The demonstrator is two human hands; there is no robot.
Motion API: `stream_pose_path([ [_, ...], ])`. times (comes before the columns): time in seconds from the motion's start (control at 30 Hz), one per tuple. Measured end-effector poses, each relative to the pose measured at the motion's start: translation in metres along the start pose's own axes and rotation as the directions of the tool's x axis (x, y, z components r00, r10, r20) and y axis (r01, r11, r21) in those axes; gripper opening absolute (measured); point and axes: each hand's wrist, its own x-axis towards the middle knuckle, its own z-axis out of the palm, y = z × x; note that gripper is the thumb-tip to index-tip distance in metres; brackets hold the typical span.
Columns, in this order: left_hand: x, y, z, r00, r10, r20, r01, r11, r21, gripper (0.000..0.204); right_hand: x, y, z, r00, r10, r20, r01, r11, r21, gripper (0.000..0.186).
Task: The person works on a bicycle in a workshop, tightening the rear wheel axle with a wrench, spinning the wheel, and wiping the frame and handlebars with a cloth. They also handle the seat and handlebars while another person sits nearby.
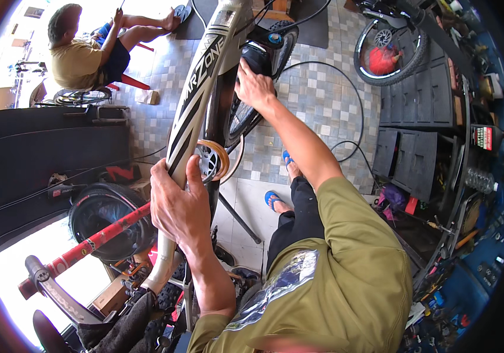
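Note:
A bicycle frame (190, 117) in cream with black graphics runs from the top of the view down toward me. My left hand (181, 206) is wrapped round its thick tube, thumb on the right side and fingers on the left. Just beyond that hand, a tan ring (221, 159) sits around a silver spoked disc (208, 163). Farther up, my right hand (255, 85) reaches out with its index finger stretched against a rounded black part (257, 59) above the knobbly-tyred wheel (290, 44). Nothing shows in its fingers.
A red bar (99, 240) with a grey arm sticks out at lower left. Loose wheels (108, 220) lean below a dark panel (46, 159). Another person (81, 56) sits at upper left. Black drawers (420, 100) and crowded shelves line the right; a black cable (358, 100) crosses the tiles.

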Motion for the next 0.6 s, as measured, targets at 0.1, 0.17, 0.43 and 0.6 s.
stream_pose_path([
  [0.1,-0.002,0.001,0.000,1.000,-0.005,0.017,0.005,1.000,0.012,0.057,0.043,0.002,-0.015,0.997,0.067,-0.049,-0.067,0.998,0.008,0.063],
  [0.17,-0.001,0.002,-0.001,1.000,0.007,0.010,-0.007,1.000,-0.005,0.057,0.047,0.005,-0.013,0.996,0.039,-0.086,-0.039,0.999,-0.007,0.050],
  [0.43,0.000,0.003,0.001,0.999,0.029,-0.028,-0.029,1.000,0.012,0.057,-0.035,0.036,0.049,0.778,-0.210,-0.592,0.393,0.898,0.198,0.019],
  [0.6,0.001,0.003,0.000,0.997,0.068,-0.046,-0.067,0.997,0.032,0.057,-0.088,0.075,0.050,0.806,0.355,-0.473,0.069,0.739,0.671,0.017],
])
